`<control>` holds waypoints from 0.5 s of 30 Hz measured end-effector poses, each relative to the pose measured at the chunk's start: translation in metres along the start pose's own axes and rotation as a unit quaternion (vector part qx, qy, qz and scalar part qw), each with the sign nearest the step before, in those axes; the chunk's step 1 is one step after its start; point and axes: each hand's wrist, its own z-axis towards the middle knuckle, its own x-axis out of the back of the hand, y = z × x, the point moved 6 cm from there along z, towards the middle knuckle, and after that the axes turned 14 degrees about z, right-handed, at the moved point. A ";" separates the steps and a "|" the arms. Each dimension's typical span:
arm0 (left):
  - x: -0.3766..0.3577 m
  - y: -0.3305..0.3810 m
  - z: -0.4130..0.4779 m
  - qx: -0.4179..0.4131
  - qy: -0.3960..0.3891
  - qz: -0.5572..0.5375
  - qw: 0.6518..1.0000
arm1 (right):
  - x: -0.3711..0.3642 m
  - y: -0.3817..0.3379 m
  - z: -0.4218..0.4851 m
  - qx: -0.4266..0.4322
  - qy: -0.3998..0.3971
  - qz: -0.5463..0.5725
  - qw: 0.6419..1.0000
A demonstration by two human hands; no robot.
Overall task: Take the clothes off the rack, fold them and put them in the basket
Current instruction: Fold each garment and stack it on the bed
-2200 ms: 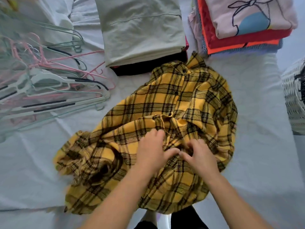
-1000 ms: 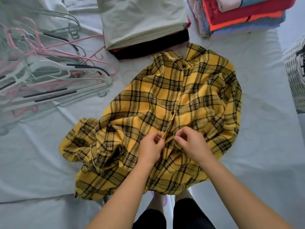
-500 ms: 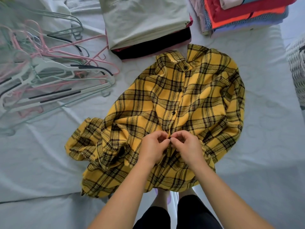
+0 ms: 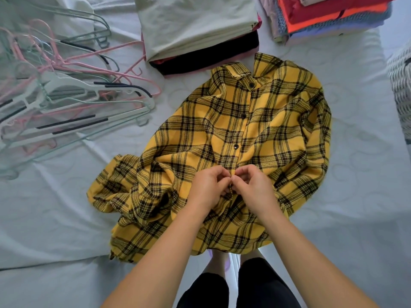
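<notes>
A yellow and black plaid shirt [image 4: 278, 130] lies front up on the white bed, collar toward the far side, its upper buttons closed and its lower part crumpled. My left hand [image 4: 205, 188] and my right hand [image 4: 253, 187] meet at the button strip below the third button. Each pinches an edge of the shirt's front there, fingers curled. A white woven basket [image 4: 400, 90] shows at the right edge, mostly cut off.
A heap of pink, green and white hangers [image 4: 66, 96] covers the left of the bed [image 4: 355, 174]. Two stacks of folded clothes lie at the far side: a pale one over black [image 4: 195, 25] and a colourful one [image 4: 333, 16].
The shirt's front has been pulled flatter. My hands moved up from the crumpled hem to the button strip and came together, pinching it.
</notes>
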 end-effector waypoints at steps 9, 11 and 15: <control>-0.007 -0.004 -0.001 0.085 0.014 -0.114 0.990 | 0.000 -0.020 0.001 0.105 -0.004 -0.117 0.988; -0.008 -0.004 -0.002 0.133 -0.007 -0.201 0.971 | -0.001 -0.023 0.001 0.137 -0.018 -0.125 0.982; -0.009 0.001 0.001 0.167 -0.066 -0.249 0.952 | 0.004 -0.022 0.002 0.152 -0.040 -0.109 0.981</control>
